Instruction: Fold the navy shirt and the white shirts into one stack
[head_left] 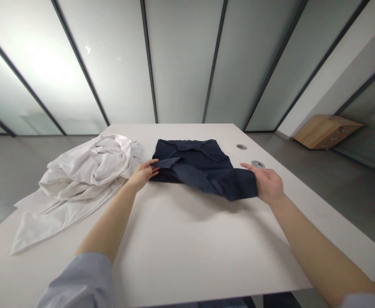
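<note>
A dark navy garment (200, 164) lies partly folded at the middle of the white table (187, 239). My left hand (142, 173) pinches its left edge, thumb on top of a folded flap. My right hand (267, 184) grips the lower right corner and lifts that part slightly off the table. The garment's far half lies flat with its collar towards the far edge.
A crumpled white garment (78, 179) lies heaped on the table's left side, one end trailing to the near left edge. Two round cable grommets (257, 164) sit near the right edge. Glass walls stand behind; a wooden cabinet (326, 130) rests on the floor at right.
</note>
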Tool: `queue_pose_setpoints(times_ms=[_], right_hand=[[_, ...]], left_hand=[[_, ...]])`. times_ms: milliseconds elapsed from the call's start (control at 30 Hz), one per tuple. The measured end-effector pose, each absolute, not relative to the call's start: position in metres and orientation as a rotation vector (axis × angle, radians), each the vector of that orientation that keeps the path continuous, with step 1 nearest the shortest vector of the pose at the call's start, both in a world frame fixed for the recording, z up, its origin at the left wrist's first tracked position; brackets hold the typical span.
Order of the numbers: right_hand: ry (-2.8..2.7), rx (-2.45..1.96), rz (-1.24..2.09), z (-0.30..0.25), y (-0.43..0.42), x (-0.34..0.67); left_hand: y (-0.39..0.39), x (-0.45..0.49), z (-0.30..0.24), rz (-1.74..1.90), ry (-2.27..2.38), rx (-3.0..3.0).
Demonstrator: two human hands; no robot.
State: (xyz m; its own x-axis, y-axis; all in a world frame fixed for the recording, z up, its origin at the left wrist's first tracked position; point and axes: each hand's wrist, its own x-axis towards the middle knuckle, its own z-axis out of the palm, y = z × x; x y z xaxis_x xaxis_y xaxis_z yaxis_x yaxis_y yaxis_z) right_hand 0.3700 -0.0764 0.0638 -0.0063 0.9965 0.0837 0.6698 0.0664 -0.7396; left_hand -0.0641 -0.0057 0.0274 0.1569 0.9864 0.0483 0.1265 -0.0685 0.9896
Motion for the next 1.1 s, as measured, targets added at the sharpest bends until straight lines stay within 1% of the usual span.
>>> queue_pose_setpoints(times_ms=[100, 167, 233, 300, 400, 500, 600, 733, 867, 933, 967, 1000, 1100], right_hand=[[-1.592, -1.524, 0.846, 0.060, -0.051, 0.367], [-1.540, -1.483, 0.870, 0.048, -0.032, 0.365], [-1.533, -1.532, 0.857, 0.030, -0.015, 0.362], [-1.607, -1.652, 0.716, 0.012, -0.002, 0.354], [-1.899, -1.803, 0.420, -0.006, 0.008, 0.336], [-2.182, -1.935, 0.195, -0.011, 0.008, 0.321], [-2.293, -2.017, 0.030, -0.008, -0.001, 0.314], [-2.353, -2.025, -0.061, 0.007, -0.026, 0.317], [-2.333, -2.135, -0.071, 0.031, -0.044, 0.329], [-2.276, -2.223, -0.041, 0.040, -0.041, 0.337], [-2.239, -2.243, -0.024, 0.042, -0.036, 0.341], [-2.201, -2.235, -0.009, 0.042, -0.029, 0.343], [-2.127, -2.094, 0.024, 0.030, -0.007, 0.345]], left_hand=[[0.004, -0.061, 0.006, 1.122, 1.301, 1.459], [0.008, -0.058, -0.004, 1.095, 1.417, 1.526], [0.009, -0.055, -0.009, 1.020, 1.544, 1.641], [0.007, -0.052, -0.009, 0.907, 1.689, 1.775], [0.000, -0.047, -0.003, 0.724, 1.876, 1.958], [-0.006, -0.042, 0.003, 0.583, 1.983, 2.097], [-0.010, -0.039, 0.011, 0.518, 2.054, 2.140], [-0.011, -0.045, 0.029, 0.479, 1.982, 2.038], [-0.016, -0.057, 0.053, 0.382, 1.574, 1.740], [-0.017, -0.061, 0.063, 0.419, 1.364, 1.675], [-0.017, -0.061, 0.066, 0.476, 1.329, 1.697], [-0.017, -0.061, 0.068, 0.556, 1.358, 1.753], [-0.012, -0.056, 0.062, 0.833, 1.660, 2.033]])
